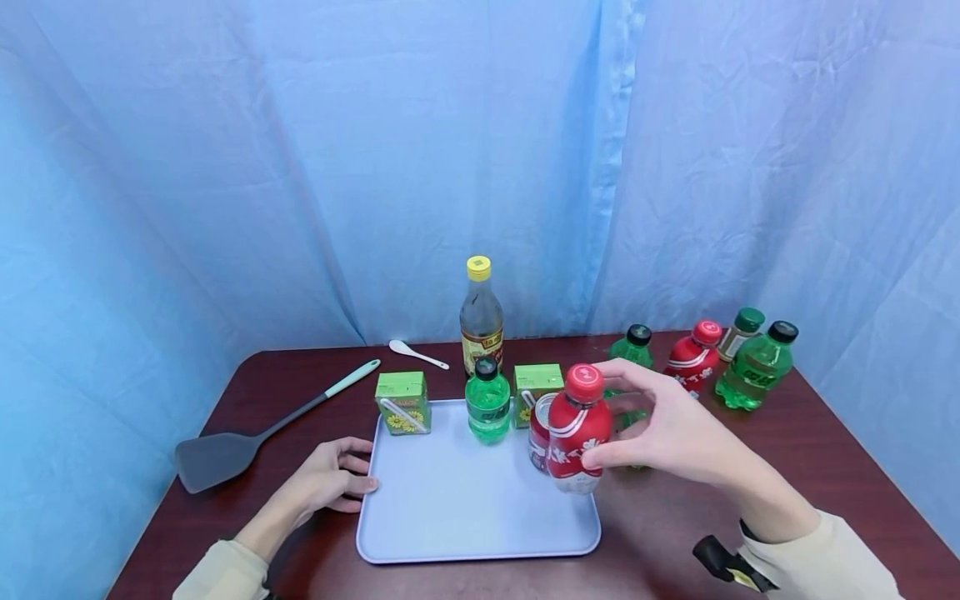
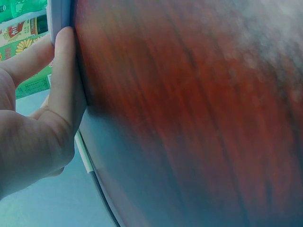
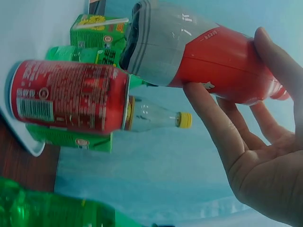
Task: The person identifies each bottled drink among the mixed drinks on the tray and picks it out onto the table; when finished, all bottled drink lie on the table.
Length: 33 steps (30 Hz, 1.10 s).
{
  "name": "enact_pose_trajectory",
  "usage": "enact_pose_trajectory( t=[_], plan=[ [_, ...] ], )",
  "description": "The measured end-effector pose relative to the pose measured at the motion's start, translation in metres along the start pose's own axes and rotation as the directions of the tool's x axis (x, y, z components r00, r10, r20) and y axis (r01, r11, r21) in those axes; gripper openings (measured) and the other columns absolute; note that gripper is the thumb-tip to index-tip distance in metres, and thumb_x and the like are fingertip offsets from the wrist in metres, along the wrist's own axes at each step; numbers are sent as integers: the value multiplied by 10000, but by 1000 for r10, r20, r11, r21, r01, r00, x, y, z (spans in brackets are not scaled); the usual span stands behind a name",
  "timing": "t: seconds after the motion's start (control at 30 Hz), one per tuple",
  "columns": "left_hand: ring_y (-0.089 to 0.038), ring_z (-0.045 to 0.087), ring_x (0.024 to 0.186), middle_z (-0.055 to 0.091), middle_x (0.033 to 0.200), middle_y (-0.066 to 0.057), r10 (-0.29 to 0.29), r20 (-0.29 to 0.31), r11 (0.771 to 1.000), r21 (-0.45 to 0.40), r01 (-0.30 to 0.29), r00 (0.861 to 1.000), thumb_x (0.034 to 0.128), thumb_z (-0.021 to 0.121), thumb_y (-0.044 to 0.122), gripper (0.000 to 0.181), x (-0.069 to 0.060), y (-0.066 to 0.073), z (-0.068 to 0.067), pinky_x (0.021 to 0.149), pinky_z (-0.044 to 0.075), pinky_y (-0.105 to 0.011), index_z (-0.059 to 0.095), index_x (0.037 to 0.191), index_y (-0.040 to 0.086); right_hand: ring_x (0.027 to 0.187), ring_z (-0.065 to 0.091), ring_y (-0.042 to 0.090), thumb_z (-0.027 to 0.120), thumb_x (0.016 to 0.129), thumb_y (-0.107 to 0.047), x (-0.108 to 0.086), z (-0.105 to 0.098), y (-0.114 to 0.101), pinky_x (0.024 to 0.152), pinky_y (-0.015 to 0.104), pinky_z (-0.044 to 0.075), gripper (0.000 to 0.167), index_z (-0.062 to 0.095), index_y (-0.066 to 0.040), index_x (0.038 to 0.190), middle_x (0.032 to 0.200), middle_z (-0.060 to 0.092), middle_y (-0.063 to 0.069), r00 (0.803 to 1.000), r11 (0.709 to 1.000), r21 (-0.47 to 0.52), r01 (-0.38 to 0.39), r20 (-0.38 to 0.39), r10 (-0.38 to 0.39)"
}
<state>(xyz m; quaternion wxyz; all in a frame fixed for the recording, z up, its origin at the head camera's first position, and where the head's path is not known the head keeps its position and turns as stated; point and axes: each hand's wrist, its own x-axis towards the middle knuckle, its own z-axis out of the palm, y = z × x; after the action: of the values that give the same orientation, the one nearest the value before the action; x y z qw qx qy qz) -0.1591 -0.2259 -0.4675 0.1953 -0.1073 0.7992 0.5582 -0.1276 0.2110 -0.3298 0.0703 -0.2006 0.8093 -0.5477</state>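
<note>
My right hand [image 1: 660, 417] grips a red plastic bottle [image 1: 583, 429] with a red cap and white flower print. The right wrist view shows the bottle's base raised past the top of a red can [image 3: 71, 97]. That can [image 1: 538, 433] stands on the right side of a pale lavender tray [image 1: 465, 500], partly hidden behind the bottle. At the tray's left edge, my left hand [image 1: 330, 479] touches the rim with its fingertips. Along the tray's back stand a green drink bottle [image 1: 488, 404] and two green juice boxes, one left [image 1: 403, 404] and one right [image 1: 536, 387].
Behind the tray stands a yellow-capped glass bottle [image 1: 482, 321], with a white spoon [image 1: 417, 354] nearby. A dark spatula [image 1: 225, 458] lies left. Rightward are green bottles [image 1: 757, 367], another red bottle [image 1: 693, 358] and a green-capped jar [image 1: 738, 333]. Blue curtains [image 1: 450, 150] surround the table.
</note>
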Motion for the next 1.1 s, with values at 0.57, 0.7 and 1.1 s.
enact_pose_trajectory(
  t=[0.57,0.7,1.1],
  plan=[
    [-246,680,793,604,1049,-189,-6,-1,1000,3,6,1000,800,832,-16,637,0,0,1,648,620,-448,526,1358,-37,950,711,197,862,804,-55,-36,-59,-6,685,390,626,641,571,-163,1365,1211,636,5,989,983,-185,-17,-146,-11],
    [-245,680,798,604,1050,-189,-14,-8,1000,7,14,1000,802,831,-17,636,0,0,0,648,620,-448,527,1360,-37,999,682,121,850,807,-19,-44,-75,1,671,370,625,635,579,-163,1363,1262,590,-25,985,974,-224,-31,-174,-9],
    [-246,682,804,608,1063,-187,-13,-3,1000,10,13,1000,801,837,-1,647,2,-1,0,655,619,-452,524,1367,-29,868,732,136,844,757,87,-62,-111,31,638,296,613,713,557,-120,1376,1161,664,-64,946,958,-275,-80,-325,-14]
  ],
)
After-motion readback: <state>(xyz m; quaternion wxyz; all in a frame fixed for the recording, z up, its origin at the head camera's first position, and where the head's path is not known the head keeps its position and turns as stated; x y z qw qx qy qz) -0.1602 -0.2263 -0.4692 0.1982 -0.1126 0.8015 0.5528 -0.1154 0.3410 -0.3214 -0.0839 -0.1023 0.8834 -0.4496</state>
